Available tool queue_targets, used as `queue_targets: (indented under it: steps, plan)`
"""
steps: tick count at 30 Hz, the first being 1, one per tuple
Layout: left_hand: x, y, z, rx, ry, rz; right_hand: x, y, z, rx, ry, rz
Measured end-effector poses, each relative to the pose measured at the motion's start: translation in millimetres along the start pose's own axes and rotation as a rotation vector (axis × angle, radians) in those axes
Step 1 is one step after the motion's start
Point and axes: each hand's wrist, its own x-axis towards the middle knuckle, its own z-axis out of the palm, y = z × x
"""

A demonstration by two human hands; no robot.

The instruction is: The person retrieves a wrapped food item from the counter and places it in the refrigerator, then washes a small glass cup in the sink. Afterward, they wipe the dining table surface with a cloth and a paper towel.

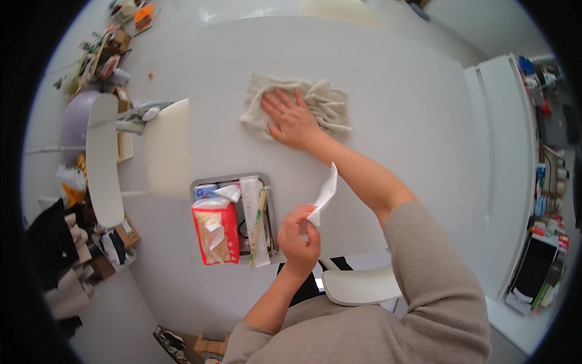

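My right hand (292, 119) lies flat, fingers spread, on a rumpled beige towel cloth (329, 111) and presses it against the white table (386, 91). Nearer my body, my left hand (298, 243) pinches a thin folded white paper or tissue (326, 193) between thumb and fingers, raised above the tabletop. Just left of that hand sits a grey tray (236, 175) at the table's near edge. It carries a red soft pack of tissues (233, 232), a blue packet (205, 191), a long white paper sleeve (252, 204) and a thin green-and-tan stick-like packet (259, 223).
A white chair (166, 150) stands at the table's left side, and another chair (359, 286) is close by my body. Beyond the left chair are a purple ball (79, 120) and cluttered boxes. A white cabinet (504, 159) and a crowded counter line the right.
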Motion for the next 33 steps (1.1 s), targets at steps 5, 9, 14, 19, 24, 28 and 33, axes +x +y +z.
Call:
queue_targets:
  steps: [5,9,14,19,24,28,33]
  plan:
    - [1,-10,18,0.022,-0.06,-0.035,-31,113,-8,-0.203,0.019,0.516]
    - [-4,-11,33,-0.006,-0.1,-0.027,-113,196,-30,-0.359,0.065,0.788]
    - [-15,-7,35,0.059,-0.039,-0.106,-174,230,-50,0.072,0.347,0.793]
    - [-32,3,23,0.165,0.149,-0.221,-205,144,-92,0.447,0.341,0.704]
    - [-38,57,14,0.115,0.412,-0.148,-256,13,-88,0.571,0.261,0.227]
    - [-59,83,29,0.16,0.579,-0.106,-269,-24,-71,0.253,0.006,-0.177]
    - [-99,86,64,0.183,0.571,-0.231,-216,-6,-46,0.214,-0.038,-0.231]
